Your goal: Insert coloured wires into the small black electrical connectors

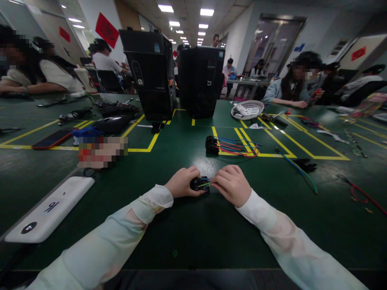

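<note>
Low over the green table, my left hand grips a small black socket-like part between thumb and fingers. Blue and green-yellow wires come out of its right side. My right hand pinches the ends of these wires, its fingers pressed together and partly covering them. Farther back lies a row of similar black parts with red and blue wires trailing right. To the right, loose blue and green wires lie beside another black piece.
Two black computer towers stand at the back. A white basket sits right of them. At left lie a white device, a phone and black cables. A red wire is far right. Other people sit around the table.
</note>
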Demonstrator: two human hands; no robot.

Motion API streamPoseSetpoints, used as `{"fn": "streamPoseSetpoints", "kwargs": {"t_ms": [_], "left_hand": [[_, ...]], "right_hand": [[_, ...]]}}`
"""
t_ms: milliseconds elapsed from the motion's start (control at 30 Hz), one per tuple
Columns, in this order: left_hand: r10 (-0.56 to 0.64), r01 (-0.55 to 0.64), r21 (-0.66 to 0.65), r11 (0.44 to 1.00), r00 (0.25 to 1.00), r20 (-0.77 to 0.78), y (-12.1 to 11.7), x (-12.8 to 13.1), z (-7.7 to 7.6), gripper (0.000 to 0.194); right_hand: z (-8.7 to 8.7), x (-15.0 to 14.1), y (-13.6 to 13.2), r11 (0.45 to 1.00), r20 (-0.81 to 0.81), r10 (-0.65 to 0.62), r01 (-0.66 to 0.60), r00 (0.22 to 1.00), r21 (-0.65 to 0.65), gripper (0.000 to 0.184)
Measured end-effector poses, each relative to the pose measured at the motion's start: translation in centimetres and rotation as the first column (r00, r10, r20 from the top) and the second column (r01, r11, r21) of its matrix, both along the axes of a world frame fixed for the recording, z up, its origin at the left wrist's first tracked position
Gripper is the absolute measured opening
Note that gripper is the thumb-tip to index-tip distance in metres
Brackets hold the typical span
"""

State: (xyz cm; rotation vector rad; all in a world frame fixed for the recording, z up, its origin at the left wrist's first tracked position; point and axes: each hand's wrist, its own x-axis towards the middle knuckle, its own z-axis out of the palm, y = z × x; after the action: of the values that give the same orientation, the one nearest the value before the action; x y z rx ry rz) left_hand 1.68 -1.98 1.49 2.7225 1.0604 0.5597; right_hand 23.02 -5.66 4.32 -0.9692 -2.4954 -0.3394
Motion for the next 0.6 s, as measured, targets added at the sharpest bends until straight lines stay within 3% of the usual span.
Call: {"fn": "streamPoseSetpoints", "kwargs": {"t_ms": [267, 467, 600], "left_hand": [[0.007, -0.006, -0.025, 1.0, 1.0, 0.018, -0.01, 0.05, -0.01, 0.035], [0.009, -0.008, -0.042, 0.999, 1.0, 0.022, 0.07, 0.09, -0.06, 0.034], [0.011, -0.01, -0.05, 0.999, 1.0, 0.026, 0.04, 0.08, -0.04, 0.033]], "right_hand": [[0.12, 0.17, 0.26, 0.996, 0.124, 0.057, -0.047, 0.991, -0.08, 0.016], [0.31, -0.1, -0.1, 0.998, 0.066, 0.008, -0.012, 0.998, 0.06, 0.017], [0.22, 0.0, 0.05, 0.999, 0.119, 0.042, -0.039, 0.992, -0.03, 0.014]]}}
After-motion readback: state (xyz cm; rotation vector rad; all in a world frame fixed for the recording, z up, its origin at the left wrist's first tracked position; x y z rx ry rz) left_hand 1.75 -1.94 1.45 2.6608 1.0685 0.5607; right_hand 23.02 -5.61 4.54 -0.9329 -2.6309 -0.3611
